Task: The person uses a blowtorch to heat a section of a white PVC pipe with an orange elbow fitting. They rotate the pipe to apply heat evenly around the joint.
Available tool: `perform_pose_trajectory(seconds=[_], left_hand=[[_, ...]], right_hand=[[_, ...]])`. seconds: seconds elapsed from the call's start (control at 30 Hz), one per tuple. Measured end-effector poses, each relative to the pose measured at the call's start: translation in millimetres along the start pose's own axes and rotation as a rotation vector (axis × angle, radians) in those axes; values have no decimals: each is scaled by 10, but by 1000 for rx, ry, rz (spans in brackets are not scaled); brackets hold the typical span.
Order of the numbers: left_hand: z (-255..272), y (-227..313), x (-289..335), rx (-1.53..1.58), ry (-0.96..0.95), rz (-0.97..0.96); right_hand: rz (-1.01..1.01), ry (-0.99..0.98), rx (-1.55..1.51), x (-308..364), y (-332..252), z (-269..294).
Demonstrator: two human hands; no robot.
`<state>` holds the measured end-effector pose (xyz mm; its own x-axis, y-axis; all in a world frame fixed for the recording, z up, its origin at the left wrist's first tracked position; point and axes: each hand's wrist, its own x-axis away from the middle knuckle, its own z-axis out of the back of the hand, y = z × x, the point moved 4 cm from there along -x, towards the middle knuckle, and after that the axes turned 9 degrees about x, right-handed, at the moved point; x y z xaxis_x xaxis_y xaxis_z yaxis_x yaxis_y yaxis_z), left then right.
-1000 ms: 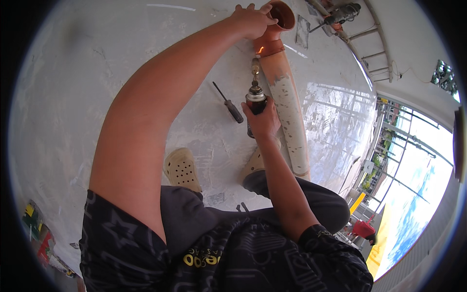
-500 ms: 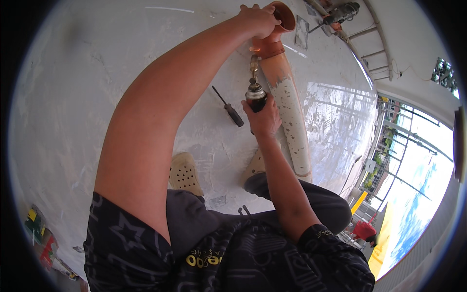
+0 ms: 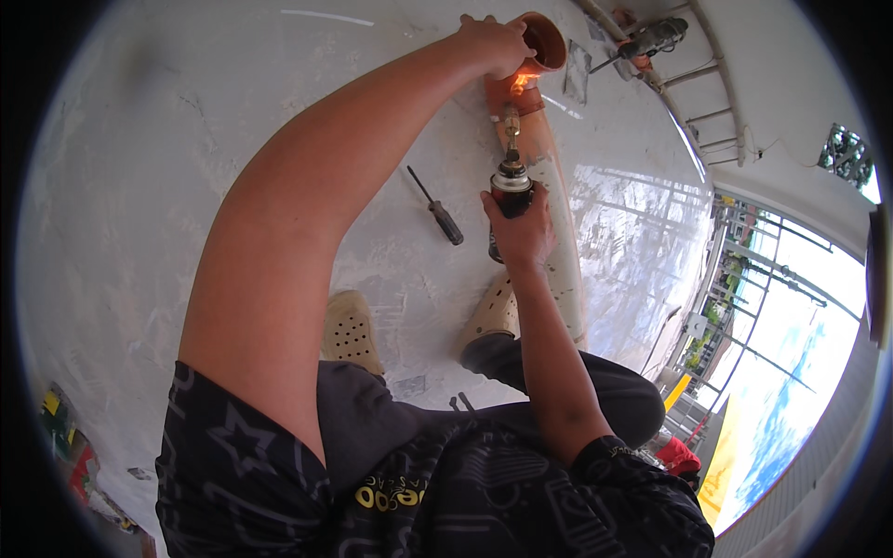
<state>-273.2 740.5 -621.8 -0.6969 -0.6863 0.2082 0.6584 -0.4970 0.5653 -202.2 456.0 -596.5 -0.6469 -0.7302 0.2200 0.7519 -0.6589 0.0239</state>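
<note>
My left hand (image 3: 498,46) grips the rim of an orange pipe fitting (image 3: 544,42), a tee by its shape, at the far end of a long pipe. That pipe (image 3: 567,265) is orange near the fitting and worn white along the rest, lying on the floor. In my right hand (image 3: 527,228) is a gas torch (image 3: 512,181), a dark canister with a brass nozzle. Its orange flame (image 3: 521,84) licks the fitting's collar. The torch hides part of the pipe.
A screwdriver (image 3: 437,209) lies on the grey floor left of the torch. At the far right are a power drill (image 3: 651,39) and a ladder (image 3: 712,116). Colourful packages (image 3: 79,465) sit at the lower left. My clog-covered feet (image 3: 352,330) are close by.
My right hand has moved the torch to the right, over the pipe. The flame now spreads brightly on the fitting's collar. My left hand keeps its hold.
</note>
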Motion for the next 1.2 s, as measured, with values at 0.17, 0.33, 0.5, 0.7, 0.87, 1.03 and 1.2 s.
perform_pose_trajectory(seconds=[0.17, 0.33, 0.5, 0.7, 0.87, 1.03, 1.2], left_hand=[[98, 11, 101, 6, -52, 13], [131, -55, 180, 41, 20, -18], [74, -79, 248, 259, 207, -61], [110, -63, 160, 300, 402, 6], [132, -180, 48, 319, 511, 123], [118, -238, 31, 414, 444, 258], [129, -121, 133, 449, 389, 342]], right_hand=[[12, 31, -24, -70, 80, 119], [53, 14, -83, -131, 120, 269], [88, -32, -103, -117, 159, 434], [79, -56, -157, -213, 356, 601], [77, -94, -150, -373, 534, 685], [89, -87, -168, -483, 644, 769], [115, -141, -143, -364, 743, 891]])
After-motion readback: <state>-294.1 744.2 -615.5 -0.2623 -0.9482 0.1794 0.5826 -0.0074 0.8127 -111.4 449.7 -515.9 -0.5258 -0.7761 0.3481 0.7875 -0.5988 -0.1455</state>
